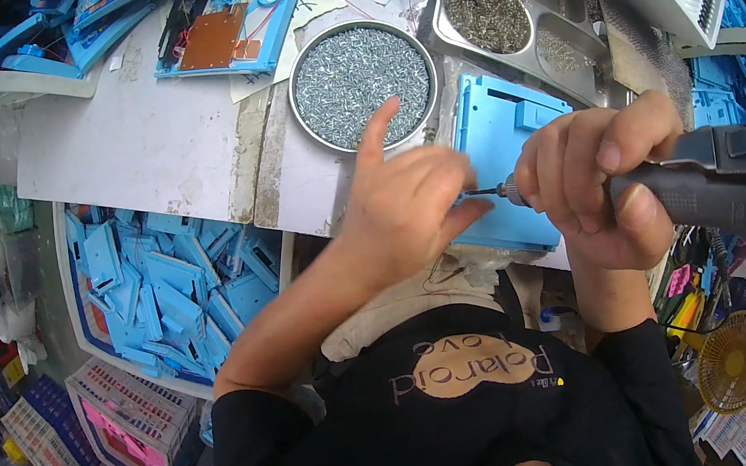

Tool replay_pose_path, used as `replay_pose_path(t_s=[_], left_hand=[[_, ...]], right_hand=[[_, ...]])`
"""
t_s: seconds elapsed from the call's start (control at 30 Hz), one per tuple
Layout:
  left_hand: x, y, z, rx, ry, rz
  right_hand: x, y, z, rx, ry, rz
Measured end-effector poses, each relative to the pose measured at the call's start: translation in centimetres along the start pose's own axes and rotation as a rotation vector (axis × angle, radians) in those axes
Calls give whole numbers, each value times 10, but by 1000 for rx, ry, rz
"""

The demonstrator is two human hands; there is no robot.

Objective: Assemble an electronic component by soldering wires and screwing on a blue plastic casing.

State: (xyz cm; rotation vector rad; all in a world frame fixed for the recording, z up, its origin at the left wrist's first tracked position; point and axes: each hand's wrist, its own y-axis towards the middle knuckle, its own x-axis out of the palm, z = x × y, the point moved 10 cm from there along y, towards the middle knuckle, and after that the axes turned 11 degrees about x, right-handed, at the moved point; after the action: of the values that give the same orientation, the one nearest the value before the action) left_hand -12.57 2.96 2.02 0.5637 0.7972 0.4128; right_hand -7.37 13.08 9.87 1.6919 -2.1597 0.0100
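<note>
The right hand (600, 187) is clamped around a grey electric screwdriver (726, 182). The left hand (407, 203), fingers loosely spread, pinches at its bit tip over the blue plastic casing (498, 130). Beyond both sits a round tray of screws (361, 84).

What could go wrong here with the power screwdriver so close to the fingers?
The left hand pinches right at the bit tip of the power screwdriver held by the right hand, so a slip might jab a fingertip. The blue plastic panel lies unclamped and could shift. An elbow might knock the round tray of screws.

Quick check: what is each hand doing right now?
Left hand: fingers pinched at the screwdriver's bit tip, index finger raised.
Right hand: closed around the grey electric screwdriver.
</note>
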Motion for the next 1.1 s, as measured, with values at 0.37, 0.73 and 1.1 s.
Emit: replay_pose_path(t_s=[0.37, 0.73, 1.1], left_hand=[[-45, -6, -76, -225, 571, -30], [-45, -5, -61, -185, 320, 19], [-9, -9, 15, -39, 19, -33]], right_hand=[[4, -6, 21, 108, -194, 140], [16, -14, 44, 103, -513, -17], [17, -9, -15, -11, -141, 14]])
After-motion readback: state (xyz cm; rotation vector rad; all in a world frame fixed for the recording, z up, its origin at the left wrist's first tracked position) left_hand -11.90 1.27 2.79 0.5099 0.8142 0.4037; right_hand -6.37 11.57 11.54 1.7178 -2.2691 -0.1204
